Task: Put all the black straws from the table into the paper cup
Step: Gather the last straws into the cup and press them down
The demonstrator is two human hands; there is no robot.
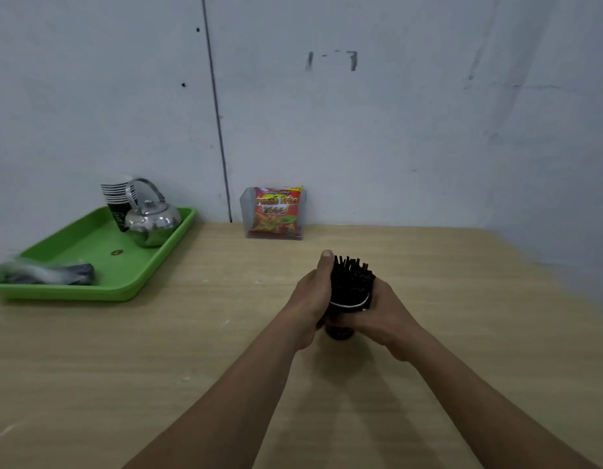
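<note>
Head view: gripping the paper cup (pixel 340 330) with left hand (pixel 311 299) and right hand (pixel 381 314) curled round opposite sides, steadying the black straws (pixel 350 279) standing upright between both palms.

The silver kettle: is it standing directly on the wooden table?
No, the silver kettle stands on the green tray, next to a stack of cups.
</note>
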